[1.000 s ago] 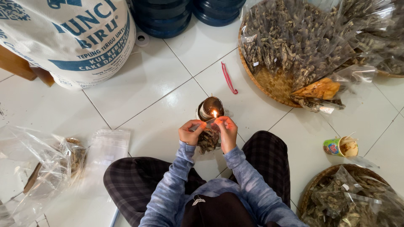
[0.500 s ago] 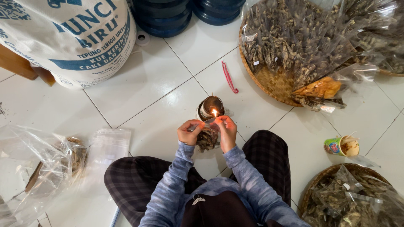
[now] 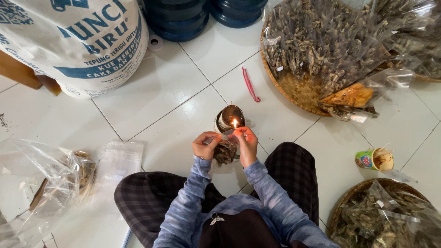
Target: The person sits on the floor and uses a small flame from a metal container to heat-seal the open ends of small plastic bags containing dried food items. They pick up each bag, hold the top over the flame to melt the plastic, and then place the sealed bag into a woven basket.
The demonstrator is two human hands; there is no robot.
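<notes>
- Being pinched between the fingers of the left hand (image 3: 205, 146) and right hand (image 3: 246, 143) is a small clear packet (image 3: 225, 150) of dried bits.
- Its top edge is being held just beside the candle flame (image 3: 234, 123).

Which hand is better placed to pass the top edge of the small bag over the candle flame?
Right, probably. The right hand pinches the edge of the small bag just under the flame. The left hand grips the other end, farther from it, and seems to steady the bag.

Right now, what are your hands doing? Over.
Left hand and right hand pinch small plastic bag of dried bits. Bag's top at candle flame. Nothing between.
</notes>
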